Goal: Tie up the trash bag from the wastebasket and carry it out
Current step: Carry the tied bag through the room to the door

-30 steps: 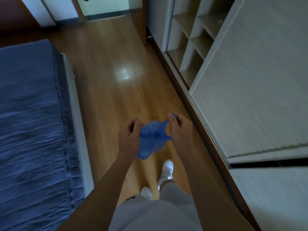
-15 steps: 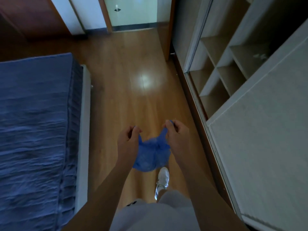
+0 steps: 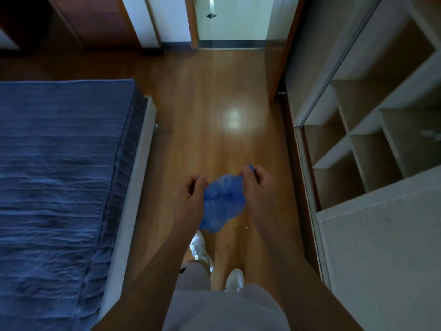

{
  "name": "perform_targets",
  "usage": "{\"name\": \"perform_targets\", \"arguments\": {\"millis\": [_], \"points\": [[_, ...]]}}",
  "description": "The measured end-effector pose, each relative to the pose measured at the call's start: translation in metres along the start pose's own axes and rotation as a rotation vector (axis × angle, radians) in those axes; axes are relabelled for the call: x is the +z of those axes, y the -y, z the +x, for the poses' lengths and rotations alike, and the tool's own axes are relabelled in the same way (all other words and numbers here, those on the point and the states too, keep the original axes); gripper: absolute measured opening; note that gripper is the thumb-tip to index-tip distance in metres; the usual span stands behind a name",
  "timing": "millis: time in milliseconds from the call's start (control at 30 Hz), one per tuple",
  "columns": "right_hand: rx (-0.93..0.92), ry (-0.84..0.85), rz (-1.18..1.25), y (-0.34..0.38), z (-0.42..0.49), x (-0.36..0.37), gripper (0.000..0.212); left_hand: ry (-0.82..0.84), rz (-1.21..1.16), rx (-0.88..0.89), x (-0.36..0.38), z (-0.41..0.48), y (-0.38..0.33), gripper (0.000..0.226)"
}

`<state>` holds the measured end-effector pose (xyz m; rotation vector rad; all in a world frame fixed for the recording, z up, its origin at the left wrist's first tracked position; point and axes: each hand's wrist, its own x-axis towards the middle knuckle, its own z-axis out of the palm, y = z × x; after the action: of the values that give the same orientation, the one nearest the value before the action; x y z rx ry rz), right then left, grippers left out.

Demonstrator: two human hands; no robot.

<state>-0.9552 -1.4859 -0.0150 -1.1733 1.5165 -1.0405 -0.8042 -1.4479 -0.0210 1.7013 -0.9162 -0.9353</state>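
Observation:
A small blue plastic trash bag (image 3: 222,203) hangs between my two hands at waist height, above the wooden floor. My left hand (image 3: 189,199) pinches the bag's left top corner. My right hand (image 3: 259,185) grips the right top corner, and a bit of blue plastic pokes out above its fingers. The bag's body sags down between the wrists. No wastebasket is in view.
A bed with a blue cover (image 3: 59,175) fills the left side. An open wardrobe with bare shelves (image 3: 372,144) and a sliding door (image 3: 386,254) lines the right. A strip of wooden floor (image 3: 214,111) runs ahead to an open doorway (image 3: 233,22). My white shoes (image 3: 199,247) show below.
I have walked forward along the floor strip, so the doorway is nearer and the wardrobe shelves have slid closer. Both hands kept their hold on the bag's corners.

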Motion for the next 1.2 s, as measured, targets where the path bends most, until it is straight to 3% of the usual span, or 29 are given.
{"name": "perform_targets", "arguments": {"millis": [267,700,1200], "points": [[0.078,0.061,0.042,0.009,0.084,0.062,0.027,-0.032,-0.003,-0.013,-0.012,0.095,-0.001,0.026],[-0.011,0.023,0.011,0.095,0.262,0.206,0.028,-0.035,-0.048,-0.013,-0.055,0.329,-0.045,0.038],[-0.005,0.051,0.042,0.143,0.444,0.268,0.027,-0.062,-0.089,0.036,-0.032,0.523,-0.092,0.032]]}}
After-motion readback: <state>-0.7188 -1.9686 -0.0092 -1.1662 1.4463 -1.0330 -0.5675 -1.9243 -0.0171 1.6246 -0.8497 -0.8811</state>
